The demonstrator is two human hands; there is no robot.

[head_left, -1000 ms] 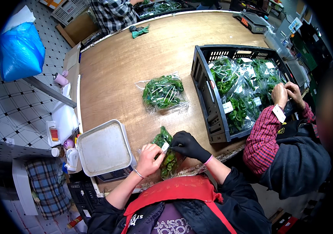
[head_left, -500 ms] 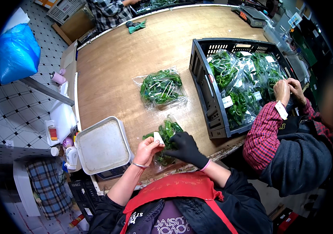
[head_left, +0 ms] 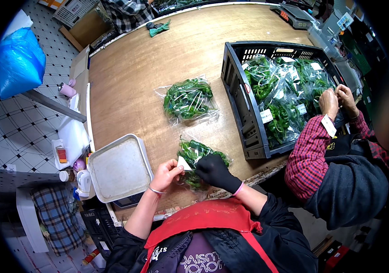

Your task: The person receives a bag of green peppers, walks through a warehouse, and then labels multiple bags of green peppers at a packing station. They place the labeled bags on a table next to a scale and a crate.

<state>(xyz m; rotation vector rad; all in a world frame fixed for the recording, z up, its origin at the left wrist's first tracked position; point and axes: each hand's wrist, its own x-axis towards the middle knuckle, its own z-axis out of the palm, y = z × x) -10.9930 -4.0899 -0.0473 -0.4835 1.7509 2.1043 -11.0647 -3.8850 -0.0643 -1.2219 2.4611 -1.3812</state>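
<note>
Close to the table's near edge, the bare left hand (head_left: 164, 176) pinches a white label (head_left: 182, 164) between thumb and fingers, beside a clear bag of green peppers (head_left: 194, 148) that lies on the wooden table (head_left: 121, 82). The black-gloved right hand (head_left: 214, 170) rests on that bag, fingers curled under — whether they grip the plastic, I cannot tell. To the left sits a weighing scale with a pale tray (head_left: 121, 168). Farther off lies a second pepper bag (head_left: 188, 98) — well apart from the black crate (head_left: 243, 109) of labelled bags, where a co-worker's hands (head_left: 329, 103) meet.
</note>
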